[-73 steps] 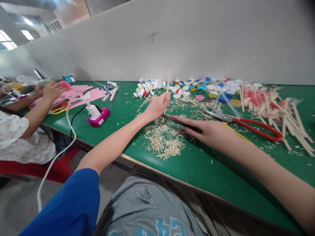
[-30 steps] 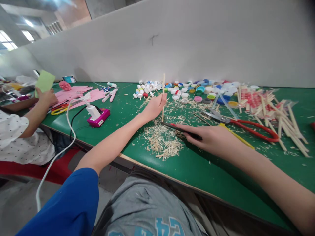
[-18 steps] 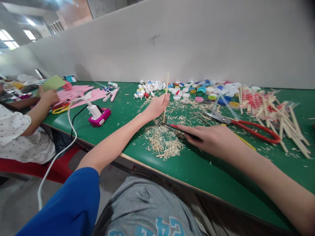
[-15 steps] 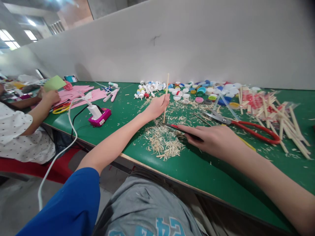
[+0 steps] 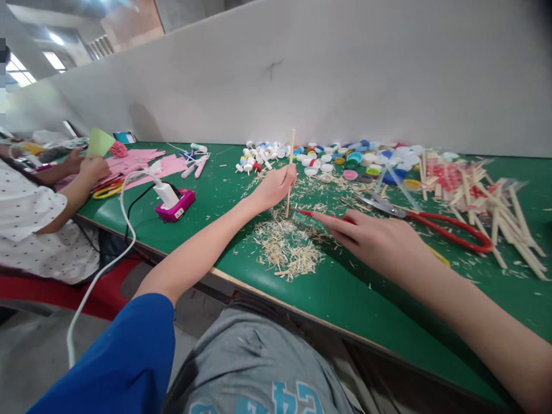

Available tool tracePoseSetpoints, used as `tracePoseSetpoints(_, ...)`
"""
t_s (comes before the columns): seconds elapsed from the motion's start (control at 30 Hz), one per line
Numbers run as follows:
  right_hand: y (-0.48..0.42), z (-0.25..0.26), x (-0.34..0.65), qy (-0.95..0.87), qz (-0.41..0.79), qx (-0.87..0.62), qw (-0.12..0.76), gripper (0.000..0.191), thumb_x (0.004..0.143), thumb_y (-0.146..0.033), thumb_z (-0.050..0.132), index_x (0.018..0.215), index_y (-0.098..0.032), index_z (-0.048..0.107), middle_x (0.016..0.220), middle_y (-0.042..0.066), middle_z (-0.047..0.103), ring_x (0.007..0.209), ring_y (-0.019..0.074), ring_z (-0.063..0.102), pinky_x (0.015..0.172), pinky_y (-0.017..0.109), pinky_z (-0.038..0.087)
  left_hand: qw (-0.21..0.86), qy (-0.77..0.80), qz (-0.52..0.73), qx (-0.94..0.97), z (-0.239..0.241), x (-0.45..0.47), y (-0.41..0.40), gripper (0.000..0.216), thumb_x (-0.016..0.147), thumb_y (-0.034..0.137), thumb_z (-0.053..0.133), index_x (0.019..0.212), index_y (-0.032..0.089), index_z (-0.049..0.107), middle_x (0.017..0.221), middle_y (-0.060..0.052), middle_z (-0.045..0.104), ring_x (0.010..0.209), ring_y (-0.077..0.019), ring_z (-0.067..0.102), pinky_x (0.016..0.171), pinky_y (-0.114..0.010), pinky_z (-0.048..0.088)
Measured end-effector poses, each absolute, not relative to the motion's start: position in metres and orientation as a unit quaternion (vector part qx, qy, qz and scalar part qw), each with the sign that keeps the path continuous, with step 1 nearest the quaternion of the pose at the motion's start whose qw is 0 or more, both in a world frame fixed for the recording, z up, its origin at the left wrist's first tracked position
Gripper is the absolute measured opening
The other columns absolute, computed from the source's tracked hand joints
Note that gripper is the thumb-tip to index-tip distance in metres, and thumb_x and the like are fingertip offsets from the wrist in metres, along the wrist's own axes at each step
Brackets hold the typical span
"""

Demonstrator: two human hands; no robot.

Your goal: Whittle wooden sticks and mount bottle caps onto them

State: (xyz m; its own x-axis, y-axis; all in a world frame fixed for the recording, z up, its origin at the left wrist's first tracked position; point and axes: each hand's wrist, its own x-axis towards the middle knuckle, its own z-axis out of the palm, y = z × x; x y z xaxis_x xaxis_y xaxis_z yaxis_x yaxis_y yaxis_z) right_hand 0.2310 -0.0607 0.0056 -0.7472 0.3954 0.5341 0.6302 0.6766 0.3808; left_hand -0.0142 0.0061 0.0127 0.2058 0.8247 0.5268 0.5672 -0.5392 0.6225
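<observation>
My left hand (image 5: 276, 185) is closed round a thin wooden stick (image 5: 291, 150), held upright with its lower end on the green table (image 5: 207, 204). My right hand (image 5: 379, 241) grips a red-handled knife (image 5: 307, 213), forefinger stretched along it, the tip right at the stick's foot. A heap of pale wood shavings (image 5: 287, 250) lies on the table just in front of both hands.
Red-handled scissors (image 5: 431, 221) lie right of my right hand. Behind are coloured bottle caps (image 5: 357, 160), caps on short sticks (image 5: 259, 155) and a pile of chopsticks (image 5: 487, 195). A pink charger box (image 5: 175, 204) with white cable sits left. A person's hand (image 5: 92, 168) holds green paper.
My right hand has lifted a little and slid the knife tip up to the stick's base. The stick stays upright. The person at left has curled the green paper.
</observation>
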Motion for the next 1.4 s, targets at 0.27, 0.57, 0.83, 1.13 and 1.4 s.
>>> tracePoseSetpoints(0.27, -0.054, 0.005, 0.231, -0.909, -0.109, -0.354, 0.191, 0.043, 0.099, -0.045, 0.035, 0.14, -0.04, 0.05, 0.076, 0.003, 0.06, 0.054, 0.0047, 0.041, 0.047, 0.017, 0.014, 0.151, 0.455, 0.44, 0.759, 0.012, -0.016, 0.007, 0.045, 0.101, 0.039, 0.022, 0.065, 0.02, 0.041, 0.053, 0.004, 0.044, 0.05, -0.0078, 0.045, 0.056, -0.023, 0.038)
tracePoseSetpoints(0.57, -0.055, 0.026, 0.221, -0.871, 0.104, -0.473, 0.082, 0.051, 0.095, -0.051, 0.038, 0.145, -0.041, 0.043, 0.063, -0.003, 0.057, 0.04, 0.0042, 0.035, 0.042, 0.018, 0.025, 0.144, 0.448, 0.45, 0.759, 0.012, -0.016, 0.008, 0.045, 0.102, 0.037, 0.024, 0.063, 0.02, 0.04, 0.052, 0.004, 0.043, 0.05, -0.0078, 0.045, 0.057, -0.024, 0.038)
tracePoseSetpoints(0.83, -0.055, 0.029, 0.214, -0.869, 0.114, -0.475, 0.075, 0.05, 0.095, -0.048, 0.04, 0.144, -0.043, 0.043, 0.072, -0.004, 0.061, 0.041, 0.0035, 0.038, 0.043, 0.017, 0.026, 0.134, 0.455, 0.451, 0.756, 0.012, -0.017, 0.008, 0.043, 0.101, 0.034, 0.024, 0.063, 0.02, 0.04, 0.052, 0.004, 0.042, 0.05, -0.0077, 0.044, 0.056, -0.023, 0.037)
tracePoseSetpoints(1.13, -0.051, 0.026, 0.21, -0.879, 0.152, -0.44, 0.1, 0.052, 0.092, -0.045, 0.041, 0.143, -0.037, 0.047, 0.076, -0.003, 0.062, 0.046, 0.0033, 0.039, 0.049, 0.017, 0.027, 0.095, 0.421, 0.471, 0.769, 0.004, -0.022, 0.012, 0.049, 0.1, 0.047, 0.019, 0.064, 0.021, 0.04, 0.05, 0.004, 0.041, 0.048, -0.0089, 0.044, 0.053, -0.024, 0.037)
tracePoseSetpoints(1.4, -0.05, 0.012, 0.218, -0.88, 0.098, -0.445, 0.132, 0.053, 0.091, -0.055, 0.04, 0.132, -0.027, 0.058, 0.064, 0.0, 0.057, 0.048, 0.0075, 0.043, 0.049, 0.019, 0.026, 0.044, 0.41, 0.45, 0.792, 0.008, -0.01, 0.001, 0.051, 0.099, 0.055, 0.014, 0.065, 0.023, 0.036, 0.054, 0.002, 0.041, 0.051, -0.0115, 0.042, 0.057, -0.029, 0.037)
